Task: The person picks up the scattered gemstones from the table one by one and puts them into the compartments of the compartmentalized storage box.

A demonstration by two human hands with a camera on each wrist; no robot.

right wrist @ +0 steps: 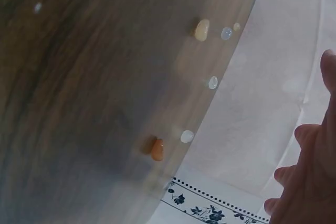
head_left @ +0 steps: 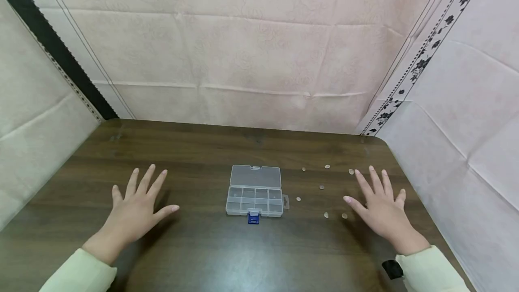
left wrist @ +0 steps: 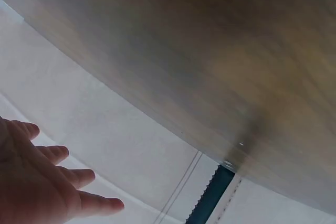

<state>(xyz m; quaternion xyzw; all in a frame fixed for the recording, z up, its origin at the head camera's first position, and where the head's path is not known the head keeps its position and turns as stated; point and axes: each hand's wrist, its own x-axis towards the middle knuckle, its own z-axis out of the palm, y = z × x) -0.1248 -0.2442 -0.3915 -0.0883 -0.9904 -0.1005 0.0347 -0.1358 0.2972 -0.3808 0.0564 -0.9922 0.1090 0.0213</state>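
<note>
A clear plastic compartment box (head_left: 254, 200) lies on the table with its lid (head_left: 255, 176) folded back and a blue latch (head_left: 253, 218) at the front. To its left, my left hand (head_left: 135, 208) is held over the table, fingers spread and holding nothing. My right hand (head_left: 381, 208) is spread the same way on the right side. Several small pebble-like pieces lie scattered between box and right hand, one pale piece (head_left: 351, 171) close to the fingertips. In the right wrist view an orange piece (right wrist: 157, 150) and a cream piece (right wrist: 202, 30) stand out among whitish, translucent ones.
The dark wood table (head_left: 194, 247) ends at a pale patterned cloth (head_left: 243, 57) hanging behind it. More white cloth (head_left: 466, 116) hangs along the right side, with a floral border. A hang tab (head_left: 286, 201) sticks out from the box's right end.
</note>
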